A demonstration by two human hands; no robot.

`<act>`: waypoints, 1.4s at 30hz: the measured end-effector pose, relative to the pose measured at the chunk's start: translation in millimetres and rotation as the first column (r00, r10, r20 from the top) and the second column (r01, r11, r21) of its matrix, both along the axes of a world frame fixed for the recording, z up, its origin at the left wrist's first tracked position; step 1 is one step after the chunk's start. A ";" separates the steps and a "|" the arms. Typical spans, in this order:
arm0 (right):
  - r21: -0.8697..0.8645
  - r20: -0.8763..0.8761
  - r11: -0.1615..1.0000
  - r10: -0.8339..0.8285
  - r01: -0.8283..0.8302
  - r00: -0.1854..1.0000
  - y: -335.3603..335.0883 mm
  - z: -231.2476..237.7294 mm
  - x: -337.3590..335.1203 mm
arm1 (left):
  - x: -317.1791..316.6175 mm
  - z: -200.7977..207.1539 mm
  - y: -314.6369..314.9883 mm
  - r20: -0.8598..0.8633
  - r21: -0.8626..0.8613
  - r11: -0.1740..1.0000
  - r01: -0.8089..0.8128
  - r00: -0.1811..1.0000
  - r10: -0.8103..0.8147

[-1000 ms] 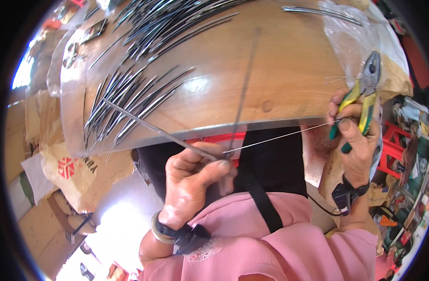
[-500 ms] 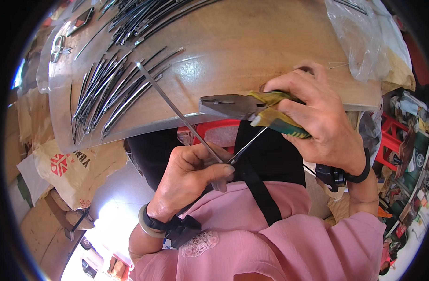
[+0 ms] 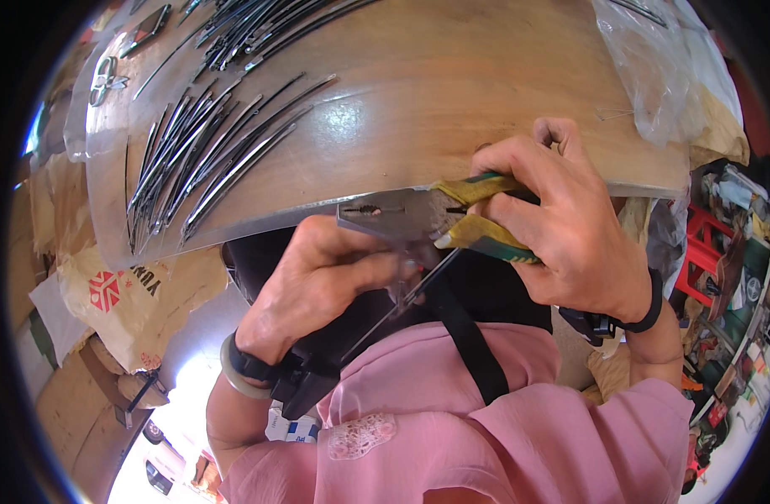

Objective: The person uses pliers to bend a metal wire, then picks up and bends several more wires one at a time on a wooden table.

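Right hand (image 3: 561,227) grips yellow-green pliers (image 3: 418,220), jaws pointing 9 o'clock over table (image 3: 452,109) edge; left hand (image 3: 317,277) pinches thin wire (image 3: 410,294) below jaws. Best: steady wire, squeeze squarely.

Tan sack (image 3: 141,294), red logo, below table's left edge (image 3: 149,248).

Yellow-handled steel pliers (image 3: 418,220) lie level, jaws closed, above a thin wire (image 3: 418,290).

Your view is bright daylight — glare blooms on the glossy bench (image 3: 452,109) and whites out the floor at lower left. Fisheye bends the edges; the rim goes black and soft.
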State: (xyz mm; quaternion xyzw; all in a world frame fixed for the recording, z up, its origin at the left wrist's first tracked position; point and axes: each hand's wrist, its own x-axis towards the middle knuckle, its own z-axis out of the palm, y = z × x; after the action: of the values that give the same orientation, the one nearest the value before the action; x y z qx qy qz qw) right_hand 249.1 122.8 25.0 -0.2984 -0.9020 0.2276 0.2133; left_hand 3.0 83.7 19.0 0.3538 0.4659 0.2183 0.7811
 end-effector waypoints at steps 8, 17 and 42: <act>0.073 -0.008 0.996 -0.059 0.059 0.998 -4.9 -4.3 -3.7 | 21.9 -12.0 -10.2 0.092 -0.432 0.897 -0.089 0.986 0.143; -0.442 -0.008 0.875 -0.223 0.197 0.975 -27.3 6.2 25.7 | 30.9 -7.2 -30.4 0.265 -0.178 0.845 -0.504 0.803 0.534; -0.207 -0.129 0.975 0.049 -0.075 0.990 -5.1 -13.0 -12.4 | 8.6 -1.9 -16.4 0.072 0.196 0.711 -0.676 0.733 0.677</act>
State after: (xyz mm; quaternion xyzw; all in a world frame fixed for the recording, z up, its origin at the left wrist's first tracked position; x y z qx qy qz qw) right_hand 236.7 117.8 12.0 -0.2763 -0.8668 0.3466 0.2284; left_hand 11.6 67.3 17.2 0.2396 0.5393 0.5354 0.6042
